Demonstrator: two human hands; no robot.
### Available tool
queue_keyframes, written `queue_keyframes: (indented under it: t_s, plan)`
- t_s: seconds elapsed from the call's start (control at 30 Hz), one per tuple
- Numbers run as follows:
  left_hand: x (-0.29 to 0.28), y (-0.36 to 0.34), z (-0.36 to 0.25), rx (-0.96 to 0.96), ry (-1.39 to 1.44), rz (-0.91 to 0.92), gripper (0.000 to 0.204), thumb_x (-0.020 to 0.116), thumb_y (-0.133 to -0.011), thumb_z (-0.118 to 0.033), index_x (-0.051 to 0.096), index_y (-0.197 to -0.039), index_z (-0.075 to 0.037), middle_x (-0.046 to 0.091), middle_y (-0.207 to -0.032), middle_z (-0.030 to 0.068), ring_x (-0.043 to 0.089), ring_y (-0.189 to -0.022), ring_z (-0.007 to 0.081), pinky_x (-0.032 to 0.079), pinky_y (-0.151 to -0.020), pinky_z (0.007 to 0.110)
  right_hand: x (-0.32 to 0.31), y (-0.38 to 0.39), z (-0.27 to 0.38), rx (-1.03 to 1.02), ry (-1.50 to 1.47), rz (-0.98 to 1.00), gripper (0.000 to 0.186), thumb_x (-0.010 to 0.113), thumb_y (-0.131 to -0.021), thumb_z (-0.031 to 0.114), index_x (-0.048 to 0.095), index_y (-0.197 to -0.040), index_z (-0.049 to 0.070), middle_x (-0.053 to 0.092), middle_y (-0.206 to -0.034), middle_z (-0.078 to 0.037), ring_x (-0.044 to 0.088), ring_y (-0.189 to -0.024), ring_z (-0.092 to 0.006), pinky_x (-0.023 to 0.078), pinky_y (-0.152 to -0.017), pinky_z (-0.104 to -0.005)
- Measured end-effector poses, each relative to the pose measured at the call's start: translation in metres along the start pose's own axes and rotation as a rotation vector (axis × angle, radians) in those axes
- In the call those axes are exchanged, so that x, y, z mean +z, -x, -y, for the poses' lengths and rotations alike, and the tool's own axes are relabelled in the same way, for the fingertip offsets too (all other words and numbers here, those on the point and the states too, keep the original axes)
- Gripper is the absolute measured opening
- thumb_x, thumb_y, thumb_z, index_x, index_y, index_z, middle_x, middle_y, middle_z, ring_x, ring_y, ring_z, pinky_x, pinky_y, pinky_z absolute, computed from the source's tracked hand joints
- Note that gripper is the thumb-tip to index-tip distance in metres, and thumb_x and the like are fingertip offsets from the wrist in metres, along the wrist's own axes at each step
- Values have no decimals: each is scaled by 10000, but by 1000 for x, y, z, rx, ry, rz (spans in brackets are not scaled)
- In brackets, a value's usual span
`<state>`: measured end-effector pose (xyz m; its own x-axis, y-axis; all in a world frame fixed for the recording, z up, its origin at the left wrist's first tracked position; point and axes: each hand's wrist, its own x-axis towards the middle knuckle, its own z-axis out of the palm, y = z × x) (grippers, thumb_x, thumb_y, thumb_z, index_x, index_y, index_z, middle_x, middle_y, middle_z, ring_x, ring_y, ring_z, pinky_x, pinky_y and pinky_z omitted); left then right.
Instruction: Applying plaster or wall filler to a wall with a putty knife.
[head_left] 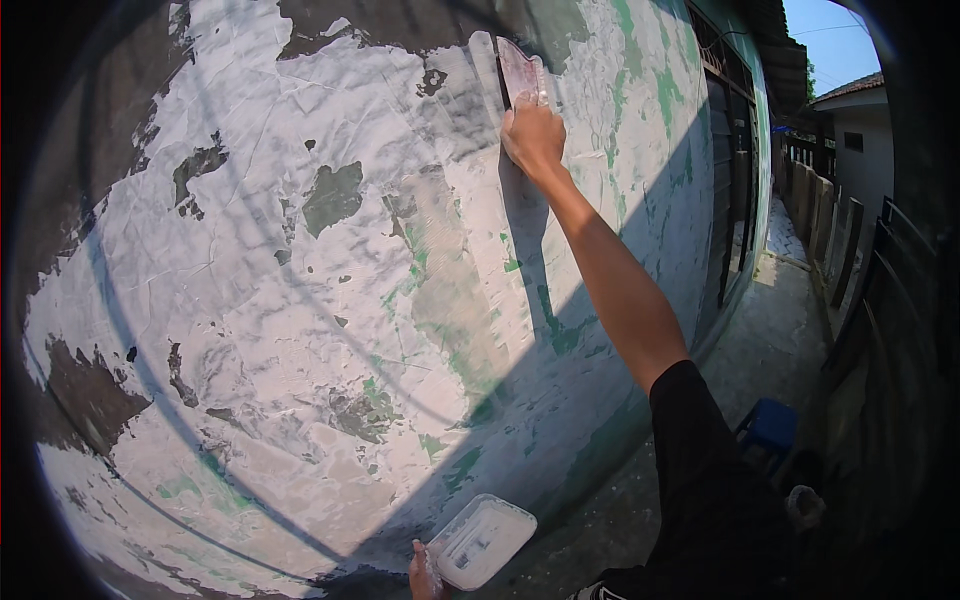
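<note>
My right arm reaches up the wall. My right hand [535,138] is closed around a wide putty knife [521,74] smeared with pale filler, its long edge against or very close to the wall [300,300]. White filler covers much of that wall in uneven patches, with green paint and bare grey showing through. Low in the view, my left hand [425,572] grips the edge of a shallow white plastic tub [487,540]. Whitish and greyish smears lie inside the tub. Most of the left hand is cut off by the lower edge.
A barred window or door [728,130] opens in the wall farther right. Along the narrow concrete path [765,320] runs a fence [815,205]. A blue plastic stool [768,430] stands on the ground beside my right sleeve. Sunlight and shadow split the wall diagonally.
</note>
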<state>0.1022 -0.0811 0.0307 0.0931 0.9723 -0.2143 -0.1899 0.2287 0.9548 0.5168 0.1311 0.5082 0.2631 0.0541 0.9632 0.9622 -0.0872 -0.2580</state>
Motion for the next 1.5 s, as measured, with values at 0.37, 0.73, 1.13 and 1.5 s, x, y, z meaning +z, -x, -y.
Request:
queue_keyframes:
  t_s: [0.37,0.73,1.13,1.5]
  plan:
    - [29,-21,28,80,-247,-95,524,365,-1014,-443,502,-1250,4,618,-1088,95,600,-896,160,497,-690,288,-55,13,-8,-79,-335,-81,365,550,-846,185,623,-1177,50,639,-729,-226,628,-671,-407,495,-632,-481]
    - [97,-7,18,7,168,-26,557,375,-1001,-469,541,-1112,51,634,-1002,142,645,-853,236,545,-746,357,-7,45,-5,-324,-116,54,498,587,-822,211,540,-1234,-64,615,-1126,-285,671,-900,-357,565,-715,-409]
    - [153,-2,26,-8,172,-27,593,351,-1009,-468,545,-1102,84,628,-1024,176,634,-915,266,526,-824,380,-19,-3,-78,-39,-206,184,401,550,-860,192,569,-1209,-4,675,-874,-223,661,-724,-386,535,-646,-447]
    - [206,6,-5,4,137,-66,569,364,-1008,-465,560,-1117,58,663,-974,139,665,-817,214,552,-708,317,-43,20,-71,-172,-412,147,379,535,-857,152,581,-1202,1,665,-828,-212,662,-767,-371,533,-610,-424]
